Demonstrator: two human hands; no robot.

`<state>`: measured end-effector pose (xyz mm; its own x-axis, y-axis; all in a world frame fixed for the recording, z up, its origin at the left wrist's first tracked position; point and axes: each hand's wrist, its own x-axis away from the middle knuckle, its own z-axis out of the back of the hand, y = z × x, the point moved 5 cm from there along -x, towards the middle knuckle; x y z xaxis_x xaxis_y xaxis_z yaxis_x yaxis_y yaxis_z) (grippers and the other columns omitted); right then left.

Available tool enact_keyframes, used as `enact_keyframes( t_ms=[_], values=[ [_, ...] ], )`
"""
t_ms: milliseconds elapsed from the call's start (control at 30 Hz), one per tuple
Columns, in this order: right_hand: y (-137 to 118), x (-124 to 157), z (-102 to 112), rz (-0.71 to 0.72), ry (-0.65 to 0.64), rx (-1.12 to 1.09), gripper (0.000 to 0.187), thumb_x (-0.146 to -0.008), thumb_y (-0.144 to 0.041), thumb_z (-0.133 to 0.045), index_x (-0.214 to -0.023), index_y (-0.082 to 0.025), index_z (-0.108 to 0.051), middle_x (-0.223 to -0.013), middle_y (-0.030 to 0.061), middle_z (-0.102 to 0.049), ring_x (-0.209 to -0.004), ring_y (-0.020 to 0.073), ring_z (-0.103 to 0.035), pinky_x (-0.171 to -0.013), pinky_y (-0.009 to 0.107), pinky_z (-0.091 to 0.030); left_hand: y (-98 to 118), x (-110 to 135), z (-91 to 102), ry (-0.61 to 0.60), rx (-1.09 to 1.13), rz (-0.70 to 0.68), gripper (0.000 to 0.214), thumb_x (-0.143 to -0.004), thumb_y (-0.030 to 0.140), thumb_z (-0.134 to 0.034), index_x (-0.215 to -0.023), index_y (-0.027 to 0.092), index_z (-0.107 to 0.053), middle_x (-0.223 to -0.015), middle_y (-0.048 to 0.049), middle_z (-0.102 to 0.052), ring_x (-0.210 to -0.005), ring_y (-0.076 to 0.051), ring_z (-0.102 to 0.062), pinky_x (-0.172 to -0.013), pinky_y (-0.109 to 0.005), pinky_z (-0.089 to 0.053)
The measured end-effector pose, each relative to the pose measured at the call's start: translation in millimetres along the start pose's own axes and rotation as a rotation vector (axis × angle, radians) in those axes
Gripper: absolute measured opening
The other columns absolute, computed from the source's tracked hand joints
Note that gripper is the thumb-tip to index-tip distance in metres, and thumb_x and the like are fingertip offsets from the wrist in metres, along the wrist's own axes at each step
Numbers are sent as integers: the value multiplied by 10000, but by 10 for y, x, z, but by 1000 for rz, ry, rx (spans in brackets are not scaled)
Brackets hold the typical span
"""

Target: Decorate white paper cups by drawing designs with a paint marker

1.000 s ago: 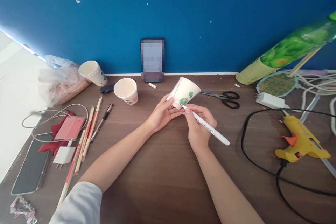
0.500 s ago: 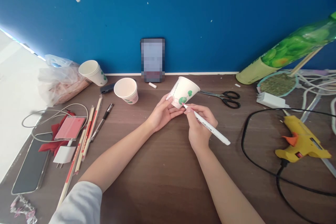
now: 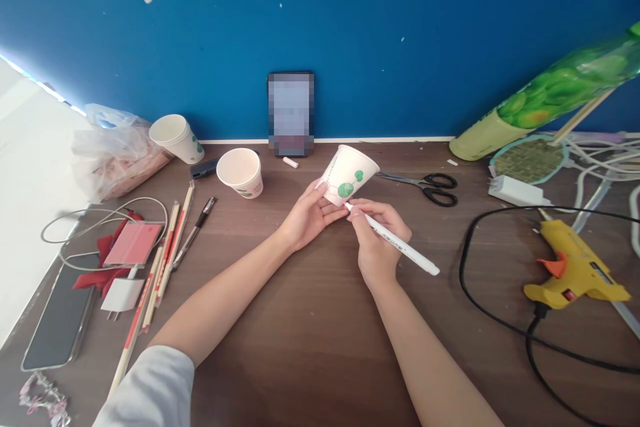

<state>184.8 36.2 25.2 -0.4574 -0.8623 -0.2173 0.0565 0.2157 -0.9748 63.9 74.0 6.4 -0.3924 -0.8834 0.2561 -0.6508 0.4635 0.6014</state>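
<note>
A white paper cup (image 3: 350,172) with green printed leaves is tilted in my left hand (image 3: 313,213), its mouth leaning up and to the right. My left thumb and fingers close on the cup near its base. My right hand (image 3: 381,240) grips a white marker pen (image 3: 400,243) like a writing tool. The pink tip is at the lower side of the cup, just below the larger leaf; whether it touches, I cannot tell. Near the tip, my right fingers come close to my left fingertips. A small white cap (image 3: 291,162) lies behind on the table.
Another paper cup (image 3: 240,173) and stacked cups (image 3: 175,138) stand at left, near chopstick packets (image 3: 165,260), a black pen (image 3: 196,232) and a phone (image 3: 60,320). Scissors (image 3: 425,185), a corded yellow glue gun (image 3: 575,267) and a green bottle (image 3: 540,100) are right. A screen (image 3: 291,113) leans on the blue wall.
The marker tip has slid slightly down and left, from the larger green leaf toward the cup's base edge. The cup has shifted a little left in my left hand.
</note>
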Motion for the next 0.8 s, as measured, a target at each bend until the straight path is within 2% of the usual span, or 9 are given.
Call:
enact_keyframes(
  t_ms=[333, 800],
  values=[
    [-15, -8, 19, 27, 33, -23, 61, -710, -196, -707, -687, -203, -651, -798, 21, -741, -775, 184, -717, -709, 330, -589, -18, 1, 12, 54, 1, 63, 352, -933, 364, -491, -1208, 148, -531, -915, -117, -718, -819, -216, -716, -970, -393, -470],
    [1, 0, 12, 15, 6, 12, 50, -719, -217, -707, -729, -199, -661, -818, 31, -742, -777, 188, -720, -701, 331, -589, -16, 5, 4, 60, -10, 71, 332, -932, 364, -483, -1176, 151, -554, -861, -101, -713, -772, -201, -708, -947, -379, -476]
  ],
)
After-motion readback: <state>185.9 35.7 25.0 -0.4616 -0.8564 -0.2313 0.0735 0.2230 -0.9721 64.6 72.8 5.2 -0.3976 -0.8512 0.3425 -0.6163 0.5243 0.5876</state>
